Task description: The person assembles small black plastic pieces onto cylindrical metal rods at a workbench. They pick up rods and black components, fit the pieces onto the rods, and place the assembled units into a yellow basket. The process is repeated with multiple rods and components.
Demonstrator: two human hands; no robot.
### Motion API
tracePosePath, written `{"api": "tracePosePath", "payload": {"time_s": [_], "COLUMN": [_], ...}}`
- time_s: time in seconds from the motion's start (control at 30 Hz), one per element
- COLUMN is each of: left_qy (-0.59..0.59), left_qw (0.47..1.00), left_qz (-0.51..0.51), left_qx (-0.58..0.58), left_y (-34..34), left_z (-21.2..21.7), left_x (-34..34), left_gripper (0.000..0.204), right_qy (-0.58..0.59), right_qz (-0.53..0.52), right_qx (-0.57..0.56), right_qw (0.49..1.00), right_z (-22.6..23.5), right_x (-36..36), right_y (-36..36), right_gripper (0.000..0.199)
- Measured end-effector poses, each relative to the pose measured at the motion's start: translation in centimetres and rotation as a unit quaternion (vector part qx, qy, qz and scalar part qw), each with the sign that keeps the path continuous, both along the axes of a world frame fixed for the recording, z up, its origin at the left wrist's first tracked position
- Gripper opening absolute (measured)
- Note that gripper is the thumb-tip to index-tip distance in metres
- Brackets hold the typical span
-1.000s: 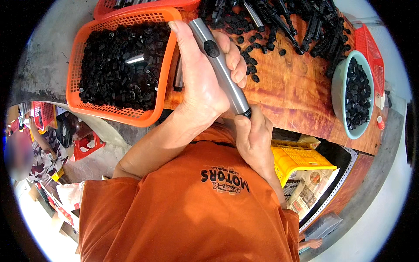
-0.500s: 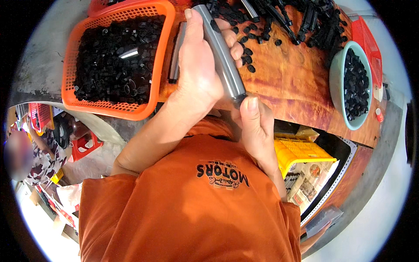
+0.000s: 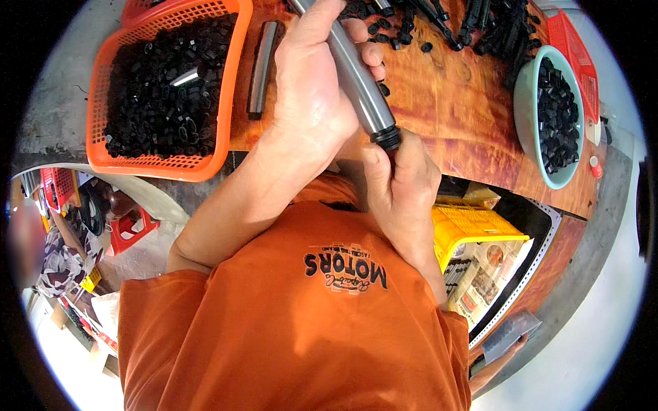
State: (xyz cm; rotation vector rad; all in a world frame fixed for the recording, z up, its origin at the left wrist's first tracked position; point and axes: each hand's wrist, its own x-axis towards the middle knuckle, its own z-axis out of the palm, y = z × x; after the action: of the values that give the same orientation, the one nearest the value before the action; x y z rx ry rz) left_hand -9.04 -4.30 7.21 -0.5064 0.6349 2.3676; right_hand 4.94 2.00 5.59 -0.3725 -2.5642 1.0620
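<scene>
Basket: orange plastic mesh basket at upper left of the frame, heaped with small black plastic caps; one short shiny metal piece lies among them.
Bowl: pale green bowl at upper right, also full of black caps.
Crate: yellow slotted crate right of centre, below the table edge; what it holds cannot be told.
Loose parts: more black pieces scattered along the top edge on the reddish wooden table.
Spare tube: second grey tube lying flat beside the basket, long axis nearly up-down.
Held tube: grey metal tube at top centre, above the table edge; long axis runs diagonally from upper left to lower right, with its black-capped end pointing down-right.
Left hand: wrapped tight around the tube's middle.
Right hand: closed against the capped end, thumb pressing up at the cap.
</scene>
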Motion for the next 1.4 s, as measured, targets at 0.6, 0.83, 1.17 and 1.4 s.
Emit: {"api": "tracePosePath", "payload": {"time_s": [0.6,0.83,1.17,1.4], "left_qy": [-0.036,-0.007,0.114,0.135], "left_qw": [0.998,0.998,0.983,0.988], "left_qz": [-0.001,-0.007,0.008,0.032], "left_qx": [-0.059,-0.068,-0.144,-0.071], "left_y": [0.8,1.2,1.7,1.1], "left_z": [0.6,1.5,-0.1,-2.0], "left_x": [0.5,1.0,1.4,1.3], "left_gripper": [0.021,0.02,0.012,0.016], "right_qy": [0.052,0.003,0.001,0.061], "right_qz": [-0.023,-0.032,-0.01,-0.014], "right_qx": [0.067,-0.006,0.021,-0.001], "right_qw": [0.996,0.999,1.0,0.998], "right_z": [-1.3,-0.8,-0.8,-1.4], "right_x": [0.4,0.7,0.7,0.0], "right_y": [0.9,0.9,1.1,0.9], "right_gripper": [0.035,0.024,0.024,0.033]}}
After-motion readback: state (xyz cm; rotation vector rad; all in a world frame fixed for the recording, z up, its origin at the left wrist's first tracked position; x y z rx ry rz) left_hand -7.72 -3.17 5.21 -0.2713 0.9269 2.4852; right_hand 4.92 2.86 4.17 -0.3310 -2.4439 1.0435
